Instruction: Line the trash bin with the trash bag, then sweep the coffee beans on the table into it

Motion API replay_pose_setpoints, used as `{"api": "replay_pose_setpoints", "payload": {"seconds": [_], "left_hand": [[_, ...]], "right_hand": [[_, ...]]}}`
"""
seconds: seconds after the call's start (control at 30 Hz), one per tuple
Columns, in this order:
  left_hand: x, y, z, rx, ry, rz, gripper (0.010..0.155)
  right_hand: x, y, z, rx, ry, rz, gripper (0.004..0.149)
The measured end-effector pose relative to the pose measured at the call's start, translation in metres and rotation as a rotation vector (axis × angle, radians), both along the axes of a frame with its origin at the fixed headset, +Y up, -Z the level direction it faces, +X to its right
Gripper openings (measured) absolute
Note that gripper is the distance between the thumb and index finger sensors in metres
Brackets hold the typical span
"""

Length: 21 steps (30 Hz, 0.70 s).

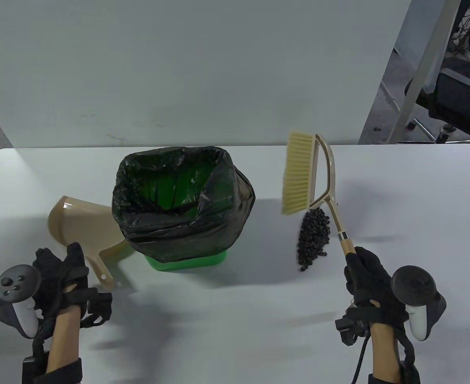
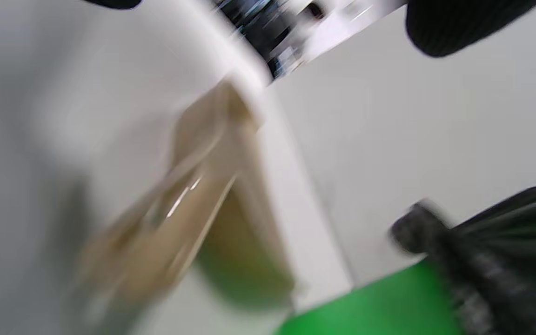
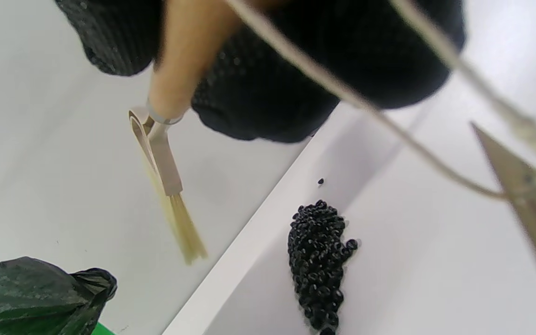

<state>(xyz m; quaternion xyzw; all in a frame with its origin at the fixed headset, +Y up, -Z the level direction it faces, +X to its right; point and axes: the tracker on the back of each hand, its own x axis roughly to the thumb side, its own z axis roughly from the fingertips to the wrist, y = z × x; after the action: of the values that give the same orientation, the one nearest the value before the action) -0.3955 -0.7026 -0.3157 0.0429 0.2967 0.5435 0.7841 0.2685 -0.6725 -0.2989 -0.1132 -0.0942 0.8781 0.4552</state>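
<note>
Right hand (image 1: 369,280) first: its fingers (image 3: 268,93) are curled tight round the wooden end of the brush (image 1: 311,180) handle, so it's a proper grip. The hand sits low at the right, forearm coming straight up from the bottom edge, tracker out on the far right side of it. From there the brush angles up and a bit left, held off the worktop (image 1: 235,320), yellow bristles facing left and hanging over the top of the coffee beans (image 1: 313,240). In the right wrist view the bristles are clearly in the air, not touching the pile.

The beans are one dark heap on the worktop, just right of the bin and right beside the brush handle, with a single stray bean a little way off.

Left hand (image 1: 65,276): raised at the lower left, knuckles up, fingers near the handle of the tan dustpan (image 1: 85,228). Honestly can't tell whether they're gripping it or just close; the left wrist view is a blurry mess.

The dustpan lies on the worktop, tucked against the left side of the green trash bin (image 1: 187,262). The black trash bag (image 1: 183,200) is already in the bin, its top folded down over the rim, green showing inside and at the base.
</note>
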Motion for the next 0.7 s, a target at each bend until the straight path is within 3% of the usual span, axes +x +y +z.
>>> {"api": "replay_pose_setpoints", "payload": {"seconds": [0.1, 0.2, 0.27, 0.33, 0.43, 0.6, 0.7], "left_hand": [[0.006, -0.032, -0.018, -0.165, -0.129, 0.114, 0.104], [0.012, -0.043, -0.03, -0.273, -0.206, 0.099, 0.11], [0.013, -0.048, -0.034, -0.311, -0.201, 0.02, 0.103], [0.012, -0.049, -0.032, -0.284, -0.16, 0.049, 0.091], [0.006, -0.047, -0.031, -0.172, -0.114, 0.127, 0.087], [0.0, -0.045, -0.023, 0.081, -0.05, 0.505, 0.085], [0.001, -0.037, -0.022, 0.216, -0.04, 0.62, 0.085]], "right_hand": [[-0.001, -0.001, 0.0, -0.005, 0.0, 0.018, 0.059], [-0.002, -0.002, 0.0, -0.012, -0.001, 0.038, 0.059], [-0.002, -0.002, -0.001, -0.018, 0.001, 0.044, 0.059], [-0.002, -0.003, -0.001, -0.021, 0.002, 0.047, 0.059], [-0.002, -0.002, 0.0, -0.023, -0.002, 0.052, 0.059], [-0.003, 0.0, 0.002, 0.013, -0.035, 0.046, 0.06], [-0.004, 0.0, 0.002, 0.036, -0.033, 0.02, 0.06]]}}
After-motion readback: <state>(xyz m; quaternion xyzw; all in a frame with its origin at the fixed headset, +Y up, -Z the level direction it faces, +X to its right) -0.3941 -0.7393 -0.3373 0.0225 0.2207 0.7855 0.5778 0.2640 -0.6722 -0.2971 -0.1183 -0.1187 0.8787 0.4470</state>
